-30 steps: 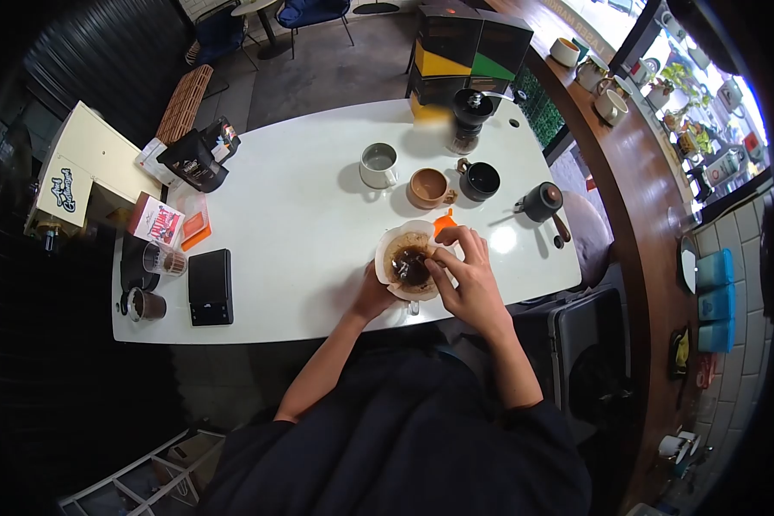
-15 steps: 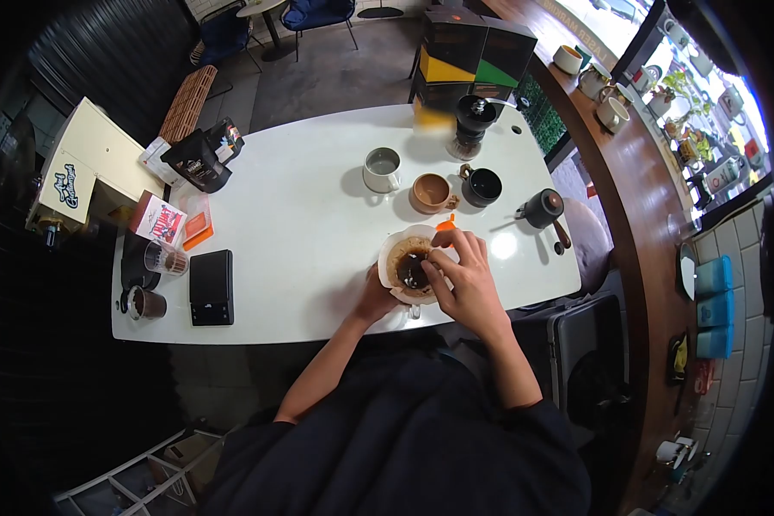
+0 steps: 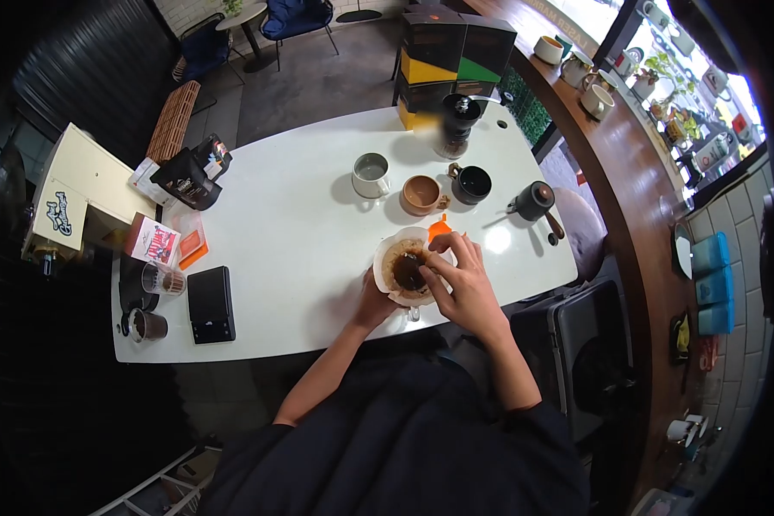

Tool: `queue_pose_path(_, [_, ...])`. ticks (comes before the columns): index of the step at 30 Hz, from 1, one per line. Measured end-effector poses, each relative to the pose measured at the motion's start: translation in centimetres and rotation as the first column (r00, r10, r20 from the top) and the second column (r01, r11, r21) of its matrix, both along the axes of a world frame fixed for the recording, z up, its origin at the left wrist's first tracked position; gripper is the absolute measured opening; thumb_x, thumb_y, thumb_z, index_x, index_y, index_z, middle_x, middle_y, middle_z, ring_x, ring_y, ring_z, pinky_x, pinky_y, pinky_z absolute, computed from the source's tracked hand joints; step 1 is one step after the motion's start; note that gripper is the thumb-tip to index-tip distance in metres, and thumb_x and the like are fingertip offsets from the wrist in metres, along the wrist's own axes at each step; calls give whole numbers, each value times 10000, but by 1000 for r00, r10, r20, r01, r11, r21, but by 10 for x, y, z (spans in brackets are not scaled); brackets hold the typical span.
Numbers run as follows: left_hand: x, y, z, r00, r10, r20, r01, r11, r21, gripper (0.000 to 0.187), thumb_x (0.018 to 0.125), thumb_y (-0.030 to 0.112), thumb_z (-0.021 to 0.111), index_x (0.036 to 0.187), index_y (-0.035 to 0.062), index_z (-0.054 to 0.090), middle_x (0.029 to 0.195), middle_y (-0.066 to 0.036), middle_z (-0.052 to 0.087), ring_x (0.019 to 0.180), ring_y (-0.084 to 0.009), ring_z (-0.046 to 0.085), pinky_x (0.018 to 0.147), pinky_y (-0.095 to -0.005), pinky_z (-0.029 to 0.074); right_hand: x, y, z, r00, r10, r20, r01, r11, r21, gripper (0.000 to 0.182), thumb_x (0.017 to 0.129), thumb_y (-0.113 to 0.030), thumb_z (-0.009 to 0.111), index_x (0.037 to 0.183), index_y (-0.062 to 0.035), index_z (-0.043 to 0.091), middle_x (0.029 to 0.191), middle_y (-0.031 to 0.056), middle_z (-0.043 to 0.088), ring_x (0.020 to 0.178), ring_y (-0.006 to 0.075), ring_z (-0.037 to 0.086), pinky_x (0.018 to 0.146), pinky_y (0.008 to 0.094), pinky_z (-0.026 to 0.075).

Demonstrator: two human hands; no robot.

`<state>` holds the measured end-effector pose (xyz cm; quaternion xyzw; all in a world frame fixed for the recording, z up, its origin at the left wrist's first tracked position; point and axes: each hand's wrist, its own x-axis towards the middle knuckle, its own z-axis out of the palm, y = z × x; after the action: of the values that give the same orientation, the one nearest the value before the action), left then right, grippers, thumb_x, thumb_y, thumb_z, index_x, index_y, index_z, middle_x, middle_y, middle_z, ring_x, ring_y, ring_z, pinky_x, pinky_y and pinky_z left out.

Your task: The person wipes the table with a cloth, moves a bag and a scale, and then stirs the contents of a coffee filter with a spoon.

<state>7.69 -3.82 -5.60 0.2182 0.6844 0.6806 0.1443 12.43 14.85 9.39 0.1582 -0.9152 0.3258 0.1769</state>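
Note:
A white paper filter (image 3: 388, 254) with dark wet coffee inside is near the table's front edge, over a vessel whose glass handle shows below. My left hand (image 3: 376, 303) is wrapped round the left side of it. Over the filter's right rim is my right hand (image 3: 464, 279), its thumb and fingers bent together at the paper; anything between the fingertips is too small to make out. An orange piece (image 3: 439, 228) lies just behind the filter. Beyond it stand a brown cup (image 3: 421, 195), a black cup (image 3: 472, 185) and a grey-white mug (image 3: 371, 175).
A black scale (image 3: 211, 304), clear cups (image 3: 163, 279) and coffee bags (image 3: 187, 179) are at the left of the white table (image 3: 292, 215). A grinder (image 3: 457, 125) stands at the back, a dark lidded pot (image 3: 536, 199) at the right. A wooden counter (image 3: 615, 193) runs along the right.
The view has shifted slightly, so the table items sit a little further left. Both hands stay at the filter, and less of the pale patch on the coffee shows.

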Motion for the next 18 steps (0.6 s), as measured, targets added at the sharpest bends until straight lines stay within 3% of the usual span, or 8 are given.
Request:
queue_pose_path(1, [-1,2,1,1000,-8,0,8,1000,0,714,878,100,849,1487,51,480,1426,-77,600,1281,-187,606,1105,-372,520,0,0,-3,1000,11,23,-10,998,-59,116,940,-132,711,1003,-35,697,1189,125,573,1131,316,554,1006,474,413])
queue_pose_path(3, [-1,8,1,990,138,31,-140,986,88,705,644,72,948,1279,27,646,1194,-83,739,1080,-201,719,969,-368,578,2,-1,-3,999,18,46,-13,993,-119,123,938,-128,712,1016,-34,700,1189,126,573,1133,315,554,1001,470,415])
queue_pose_path(5, [-3,8,3,992,122,23,-124,987,101,701,644,69,946,1277,26,647,1190,-84,740,1077,-204,720,968,-369,577,5,-3,-1,998,-65,-23,64,997,-48,141,935,-126,716,1042,-35,705,1190,129,573,1136,310,556,998,462,416])
queue_pose_path(8, [-3,7,2,993,113,18,-114,986,117,693,644,67,945,1270,25,651,1185,-87,742,1070,-209,722,966,-370,577,5,-1,-6,1000,-1,29,3,997,-81,154,935,-133,719,1054,-36,705,1192,131,573,1131,303,558,999,456,415])
queue_pose_path(11, [-4,6,2,993,118,3,-117,987,114,683,644,69,945,1261,24,655,1182,-90,743,1065,-213,723,961,-371,578,8,-6,-4,995,-96,-26,94,993,-70,161,933,-139,725,1054,-36,705,1193,129,574,1119,298,562,999,451,415])
queue_pose_path(14, [-2,8,4,993,116,2,-116,986,121,665,652,76,945,1249,22,659,1175,-93,743,1066,-218,723,953,-373,580,11,-7,-4,998,-58,-15,58,998,-11,163,933,-144,727,1054,-37,703,1188,125,576,1106,299,566,994,451,415])
queue_pose_path(18, [-5,7,0,993,115,-35,-110,986,123,631,678,92,942,1239,20,664,1163,-99,743,1068,-224,723,939,-376,582,14,-11,-2,996,-84,14,85,992,-97,157,934,-139,726,1050,-37,701,1179,119,577,1098,300,569,987,451,415])
